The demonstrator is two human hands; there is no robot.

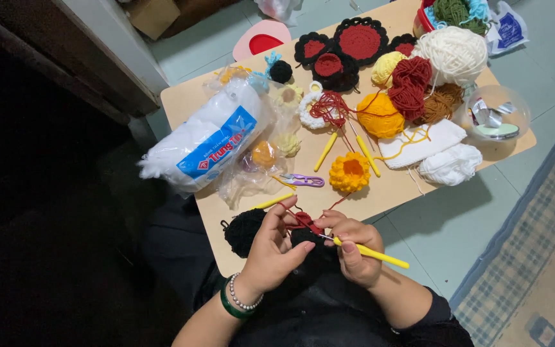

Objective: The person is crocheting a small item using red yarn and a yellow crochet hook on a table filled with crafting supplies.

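Observation:
My left hand (271, 247) pinches a small red-and-black crochet piece (306, 226) near the front edge of the low wooden table (380, 193). A red yarn strand runs over its fingers. My right hand (354, 250) grips a yellow-handled crochet hook (374, 254), whose metal tip points into the piece. A black yarn ball (242, 230) lies just left of my left hand. A beaded bracelet and a green bangle (236, 302) circle the left wrist.
The table holds a white stuffing bag (207, 138), a yellow crochet flower (349, 172), purple snips (303, 180), spare yellow hooks (326, 150), several yarn balls (412, 83), red-black crochet rounds (358, 42) and a clear bowl (496, 114). A checked rug (534, 270) lies at right.

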